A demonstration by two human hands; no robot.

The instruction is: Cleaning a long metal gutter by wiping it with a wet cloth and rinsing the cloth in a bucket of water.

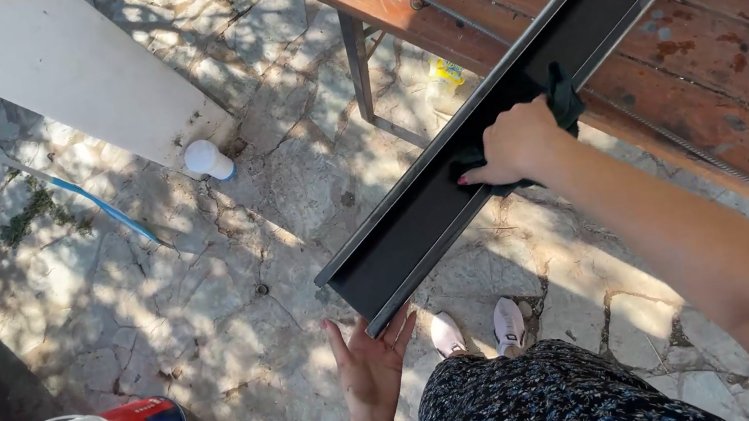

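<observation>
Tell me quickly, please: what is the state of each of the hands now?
Left hand: open, palm against the near end of the dark metal channel.
Right hand: closed on a dark cloth, pressed onto the channel.

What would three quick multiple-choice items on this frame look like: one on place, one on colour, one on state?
1. Where does the left hand sit?
A. under the near end of the long dark channel
B. on the white bucket
C. on the blue surface

2. What colour is the cloth under the right hand?
A. white
B. dark
C. yellow

3. How is the left hand shaped?
A. closed in a fist
B. pinching a screw
C. open, palm against the channel end

Key: 1 A, the open palm meets the channel's lower end. 2 B, a dark rag shows beside the fingers. 3 C, the fingers are spread, gripping nothing.
</observation>
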